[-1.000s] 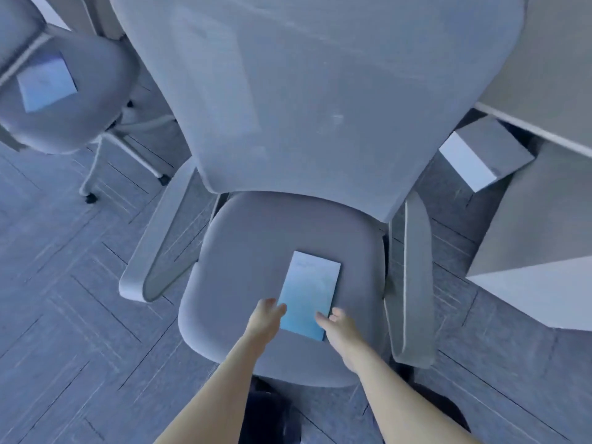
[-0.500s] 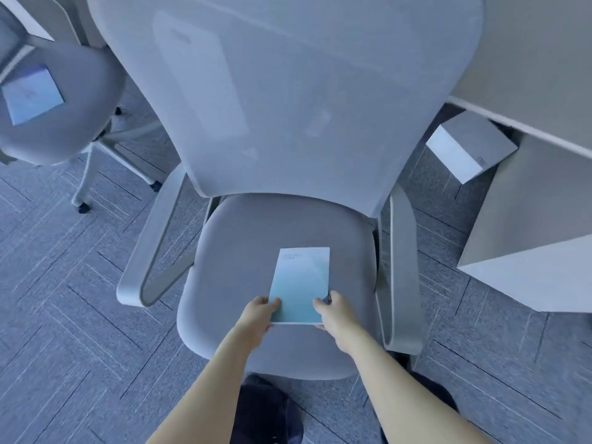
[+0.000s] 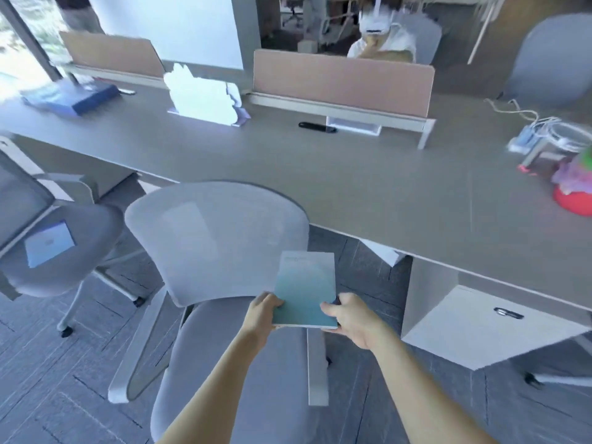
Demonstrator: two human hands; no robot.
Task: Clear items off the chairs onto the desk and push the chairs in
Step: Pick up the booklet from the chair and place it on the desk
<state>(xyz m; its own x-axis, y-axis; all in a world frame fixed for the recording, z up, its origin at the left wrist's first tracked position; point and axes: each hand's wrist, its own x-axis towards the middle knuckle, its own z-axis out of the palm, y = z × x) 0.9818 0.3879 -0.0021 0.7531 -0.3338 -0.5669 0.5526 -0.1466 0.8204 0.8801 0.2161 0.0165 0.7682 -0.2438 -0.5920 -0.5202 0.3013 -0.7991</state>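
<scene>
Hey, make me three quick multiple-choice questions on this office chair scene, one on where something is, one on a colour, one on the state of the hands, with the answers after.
1. Where does the pale blue notebook lie?
A. On the seat of the grey office chair at left
B. On the floor
C. On the long grey desk

2. What colour is the thin booklet being held?
A. Red
B. Teal fading to pale
C. Black

3. How is the booklet held?
A. Left hand alone
B. Lying loose on the seat
C. Both hands, one at each lower corner

Answers: 1 A, it rests flat on that seat. 2 B, its cover is teal. 3 C, the left hand and right hand each keep a grip on it above the near grey mesh chair.
</scene>
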